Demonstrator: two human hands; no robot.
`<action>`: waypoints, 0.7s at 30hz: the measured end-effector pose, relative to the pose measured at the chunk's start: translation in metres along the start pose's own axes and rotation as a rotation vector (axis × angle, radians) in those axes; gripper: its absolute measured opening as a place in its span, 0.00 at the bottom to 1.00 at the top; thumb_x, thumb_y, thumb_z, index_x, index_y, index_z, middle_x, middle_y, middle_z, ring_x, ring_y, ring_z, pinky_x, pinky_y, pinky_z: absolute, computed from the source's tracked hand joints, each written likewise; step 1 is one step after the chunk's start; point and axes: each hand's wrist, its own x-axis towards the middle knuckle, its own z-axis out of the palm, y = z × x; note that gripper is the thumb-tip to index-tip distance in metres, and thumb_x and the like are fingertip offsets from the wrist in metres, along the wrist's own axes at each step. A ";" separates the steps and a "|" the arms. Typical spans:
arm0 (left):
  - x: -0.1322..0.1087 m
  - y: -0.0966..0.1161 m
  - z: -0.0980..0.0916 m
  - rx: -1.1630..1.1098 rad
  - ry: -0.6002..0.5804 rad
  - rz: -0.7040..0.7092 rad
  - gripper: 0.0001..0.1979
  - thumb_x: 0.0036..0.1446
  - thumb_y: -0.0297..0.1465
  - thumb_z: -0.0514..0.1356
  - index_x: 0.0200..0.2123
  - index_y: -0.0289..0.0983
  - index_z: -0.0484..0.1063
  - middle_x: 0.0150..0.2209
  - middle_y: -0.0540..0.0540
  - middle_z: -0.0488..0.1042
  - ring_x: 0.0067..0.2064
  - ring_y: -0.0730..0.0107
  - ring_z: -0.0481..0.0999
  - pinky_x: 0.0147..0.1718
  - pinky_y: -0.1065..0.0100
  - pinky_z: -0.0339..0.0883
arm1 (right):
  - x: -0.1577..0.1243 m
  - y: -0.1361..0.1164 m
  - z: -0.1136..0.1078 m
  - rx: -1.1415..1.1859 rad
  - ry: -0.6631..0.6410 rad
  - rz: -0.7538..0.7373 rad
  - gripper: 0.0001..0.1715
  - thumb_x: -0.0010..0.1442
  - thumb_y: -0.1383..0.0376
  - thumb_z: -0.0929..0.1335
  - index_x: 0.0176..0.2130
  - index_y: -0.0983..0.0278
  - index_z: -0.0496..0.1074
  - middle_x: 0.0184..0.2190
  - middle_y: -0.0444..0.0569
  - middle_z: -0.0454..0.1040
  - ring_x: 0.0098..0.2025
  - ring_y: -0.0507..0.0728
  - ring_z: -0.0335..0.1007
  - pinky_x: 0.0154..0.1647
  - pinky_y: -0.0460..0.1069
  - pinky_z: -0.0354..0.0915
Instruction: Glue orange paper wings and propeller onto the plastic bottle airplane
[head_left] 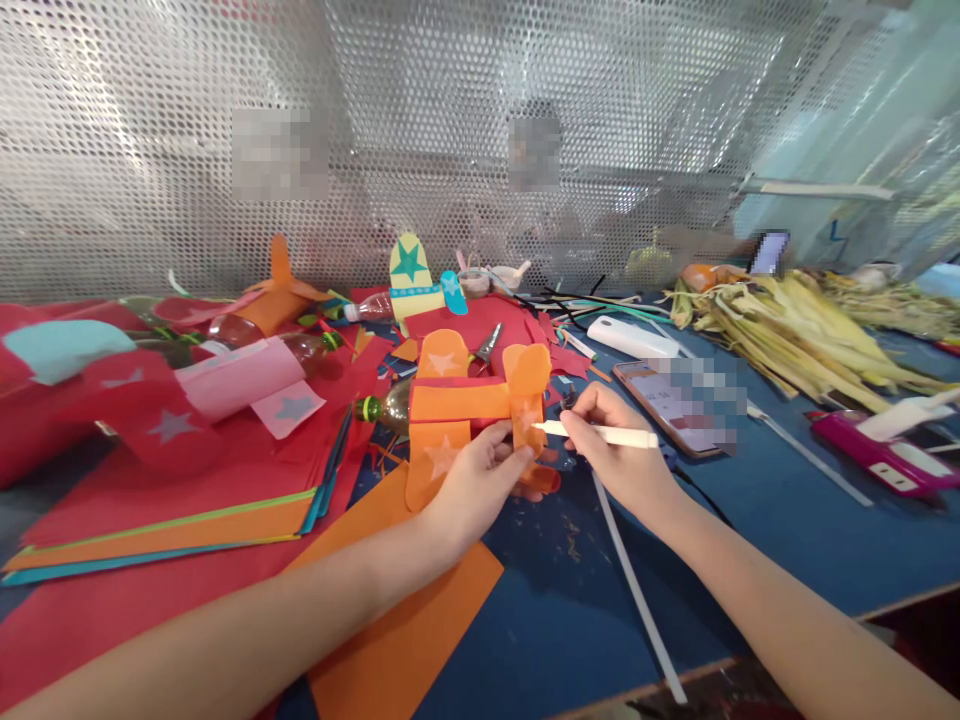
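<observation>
An orange toy plane (461,402), built of paper or felt round a plastic bottle, lies in front of me with its green cap to the left. Pale stars mark its wings and tail. My left hand (484,478) grips the plane by its tail end, the thumb on the tail piece. In my right hand (609,440) is a white marker (611,434), held like a pen, its tip at the star on the tail. Under my left forearm lies an orange sheet (420,625).
Stacked coloured sheets (172,520) and a pink-and-red plane (240,385) lie left. Behind are a yellow plane (411,285) and scissors (489,345). A phone (667,405), a white glue gun (634,338), a magenta power strip (877,450) and dried husks (802,320) lie right.
</observation>
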 end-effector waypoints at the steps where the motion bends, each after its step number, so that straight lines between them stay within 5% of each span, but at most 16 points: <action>1: 0.000 0.000 0.000 -0.002 -0.001 0.000 0.13 0.56 0.27 0.59 0.45 0.33 0.69 0.37 0.41 0.80 0.32 0.67 0.80 0.27 0.71 0.71 | 0.000 0.000 0.000 -0.002 0.003 0.002 0.13 0.61 0.60 0.64 0.27 0.60 0.57 0.20 0.38 0.60 0.22 0.50 0.60 0.24 0.46 0.55; 21: 0.001 -0.002 -0.001 -0.008 -0.002 -0.002 0.13 0.55 0.29 0.61 0.45 0.33 0.69 0.37 0.41 0.80 0.31 0.68 0.79 0.26 0.71 0.70 | -0.001 0.001 0.000 -0.016 -0.016 -0.002 0.14 0.61 0.60 0.64 0.27 0.60 0.57 0.20 0.38 0.60 0.22 0.50 0.61 0.25 0.46 0.56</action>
